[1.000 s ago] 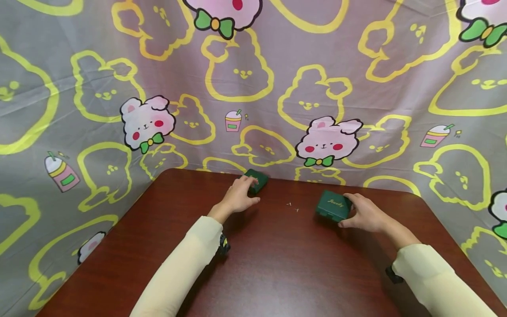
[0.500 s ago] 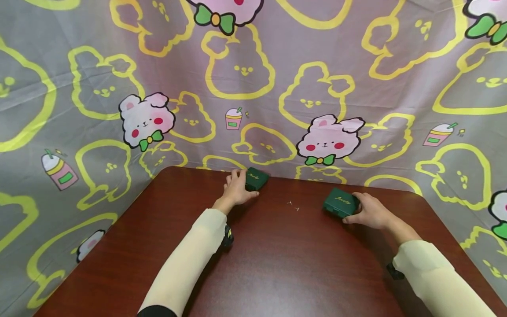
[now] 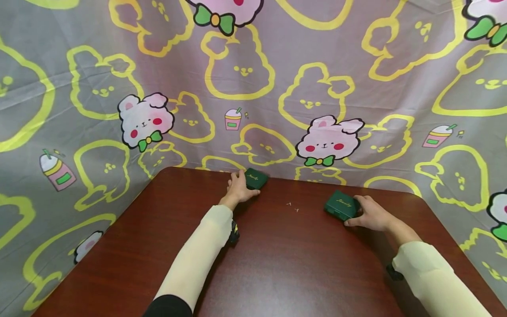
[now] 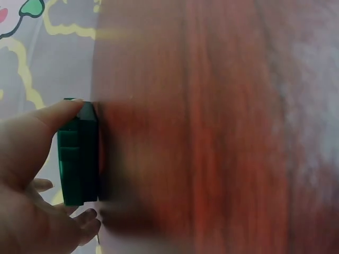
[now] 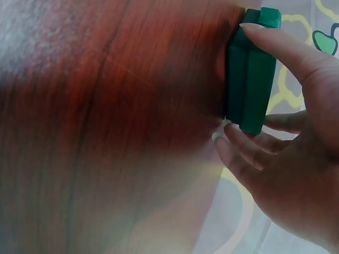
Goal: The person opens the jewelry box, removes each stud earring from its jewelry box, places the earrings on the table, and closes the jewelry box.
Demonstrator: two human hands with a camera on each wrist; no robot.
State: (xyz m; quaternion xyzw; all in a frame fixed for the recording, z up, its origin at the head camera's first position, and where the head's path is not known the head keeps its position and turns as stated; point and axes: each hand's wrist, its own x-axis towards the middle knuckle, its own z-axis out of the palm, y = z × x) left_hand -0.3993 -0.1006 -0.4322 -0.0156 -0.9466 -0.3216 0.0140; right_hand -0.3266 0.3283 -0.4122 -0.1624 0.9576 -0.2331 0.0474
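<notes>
At the table's far edge, a dark green jewelry box (image 3: 256,178) with gold lettering lies lid up. My left hand (image 3: 239,187) holds it from the left side, thumb at the near side and fingers at the far side. The left wrist view shows the green box (image 4: 78,159) between thumb and fingers. Farther right, a second green jewelry box (image 3: 340,205) is held by my right hand (image 3: 374,213) from its right side. In the right wrist view the thumb lies on one end of that box (image 5: 254,79), with fingertips around the other end.
Two tiny pale pieces (image 3: 293,207) lie on the brown wooden table (image 3: 293,259) between the boxes. A grey cloth (image 3: 257,88) with yellow bunny outlines hangs behind and along both sides of the table.
My left hand has shifted from over the left box to its left side, uncovering the lettering. The right box and my right hand have moved slightly right.
</notes>
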